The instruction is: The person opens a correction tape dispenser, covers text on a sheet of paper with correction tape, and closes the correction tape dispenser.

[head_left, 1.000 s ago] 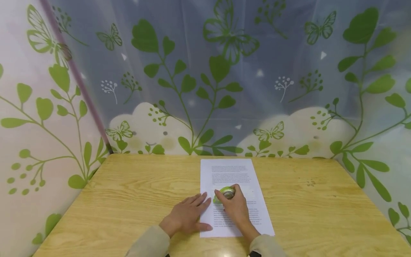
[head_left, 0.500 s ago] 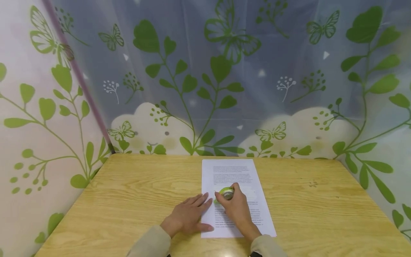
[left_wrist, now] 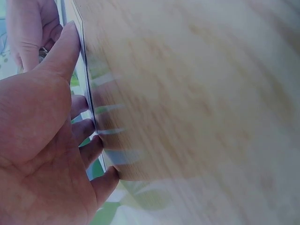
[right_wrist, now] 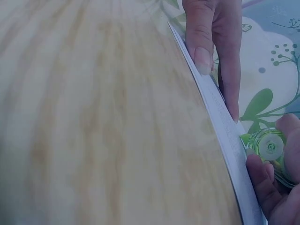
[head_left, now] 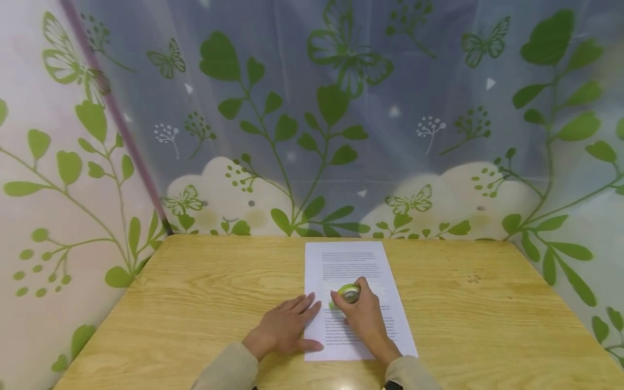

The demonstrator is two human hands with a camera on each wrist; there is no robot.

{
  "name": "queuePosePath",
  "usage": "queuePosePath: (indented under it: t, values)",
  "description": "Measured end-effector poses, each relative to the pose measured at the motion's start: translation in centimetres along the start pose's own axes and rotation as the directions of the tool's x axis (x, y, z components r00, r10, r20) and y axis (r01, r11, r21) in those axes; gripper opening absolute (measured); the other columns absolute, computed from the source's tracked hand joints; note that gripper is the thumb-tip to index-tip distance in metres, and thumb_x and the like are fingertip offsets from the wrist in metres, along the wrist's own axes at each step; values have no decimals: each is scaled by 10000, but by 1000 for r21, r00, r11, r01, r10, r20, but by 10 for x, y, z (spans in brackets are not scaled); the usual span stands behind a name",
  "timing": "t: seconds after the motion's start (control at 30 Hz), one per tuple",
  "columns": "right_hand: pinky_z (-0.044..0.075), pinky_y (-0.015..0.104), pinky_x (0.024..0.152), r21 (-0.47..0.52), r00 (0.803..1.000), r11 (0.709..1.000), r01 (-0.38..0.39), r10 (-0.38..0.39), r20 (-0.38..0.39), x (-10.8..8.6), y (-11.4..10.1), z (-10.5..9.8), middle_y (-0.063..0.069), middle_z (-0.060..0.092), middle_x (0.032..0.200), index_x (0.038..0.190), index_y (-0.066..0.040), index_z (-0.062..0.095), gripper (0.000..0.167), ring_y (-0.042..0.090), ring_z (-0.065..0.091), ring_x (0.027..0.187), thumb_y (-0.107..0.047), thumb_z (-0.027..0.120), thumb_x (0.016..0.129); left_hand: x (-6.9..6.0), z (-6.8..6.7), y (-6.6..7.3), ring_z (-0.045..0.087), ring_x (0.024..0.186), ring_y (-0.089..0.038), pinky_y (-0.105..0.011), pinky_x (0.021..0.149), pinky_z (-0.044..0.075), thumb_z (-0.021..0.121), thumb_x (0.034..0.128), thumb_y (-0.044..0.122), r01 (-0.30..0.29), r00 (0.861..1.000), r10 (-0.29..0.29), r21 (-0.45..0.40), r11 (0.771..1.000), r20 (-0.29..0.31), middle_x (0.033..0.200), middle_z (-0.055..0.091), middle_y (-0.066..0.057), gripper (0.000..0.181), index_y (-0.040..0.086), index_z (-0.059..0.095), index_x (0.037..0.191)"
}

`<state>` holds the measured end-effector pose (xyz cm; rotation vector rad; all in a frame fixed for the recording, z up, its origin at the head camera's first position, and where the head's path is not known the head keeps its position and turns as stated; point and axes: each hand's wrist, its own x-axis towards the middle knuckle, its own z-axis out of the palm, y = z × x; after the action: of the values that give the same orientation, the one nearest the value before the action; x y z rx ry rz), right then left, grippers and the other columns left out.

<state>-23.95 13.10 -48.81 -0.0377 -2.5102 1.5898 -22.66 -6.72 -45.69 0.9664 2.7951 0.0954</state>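
Note:
A sheet of printed paper (head_left: 343,248) lies on the wooden table, long side pointing away from me. My right hand (head_left: 365,319) grips a green, clear-sided correction tape (head_left: 351,294) between thumb and fingers, its tip down at the sheet's middle. A whitish band without visible text runs across the print there. Fingers spread, my left hand (head_left: 285,326) rests on the sheet's left edge, with the palm over the table. The right wrist view shows the round spool inside the correction tape (right_wrist: 272,146). In the left wrist view, the left hand (left_wrist: 42,136) hides most of the sheet.
The wooden table (head_left: 209,281) extends to both sides of the sheet. Behind it hangs a blue-grey curtain (head_left: 292,108) with green leaves and butterflies. Pale patterned fabric (head_left: 44,211) closes off the left side, and similar cloth the right.
My right hand has shifted slightly to the right along the sheet with the correction tape. The left hand stays in place on the paper's edge.

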Motion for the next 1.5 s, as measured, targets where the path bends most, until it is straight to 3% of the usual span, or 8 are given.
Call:
queuePosePath:
  t: [0.27, 1.03, 1.27, 1.5]
  values:
    - [502, 259, 442, -3, 1000, 1000, 4, -4, -3, 0, 2, -5, 81, 617, 784, 933, -59, 414, 437, 144, 579, 469, -319, 751, 835, 0, 1, -2, 265, 1396, -271, -470, 1058, 330, 503, 859, 668, -9, 1000, 9, 7, 1000, -26, 1551, 260, -66, 839, 150, 336, 1497]
    - [490, 267, 441, -82, 999, 996, 18, -22, -50, 0, 12, -17, 45, 608, 743, 895, -95, 416, 420, 134, 568, 495, -316, 765, 821, -1, -1, 2, 241, 1406, -264, -454, 1085, 290, 496, 867, 663, 6, 1000, -6, -7, 1000, 7, 1559, 238, -61, 839, 150, 313, 1505]
    - [468, 260, 563, -139, 997, 990, 40, -49, -63, 1, 13, -24, 1, 591, 735, 883, -103, 420, 414, 126, 543, 621, -319, 767, 818, -1, -1, 1, 252, 1401, -269, -454, 1082, 295, 494, 868, 663, -2, 1000, 2, 0, 1000, -7, 1556, 244, -67, 837, 145, 319, 1502]
    - [466, 261, 552, -120, 997, 991, 55, -61, -45, 2, 16, -31, 2, 581, 718, 872, -93, 417, 419, 128, 536, 615, -319, 766, 819, -1, -2, 2, 246, 1404, -271, -461, 1084, 289, 499, 869, 658, -1, 1000, 1, -14, 1000, -1, 1557, 240, -71, 838, 142, 316, 1503]
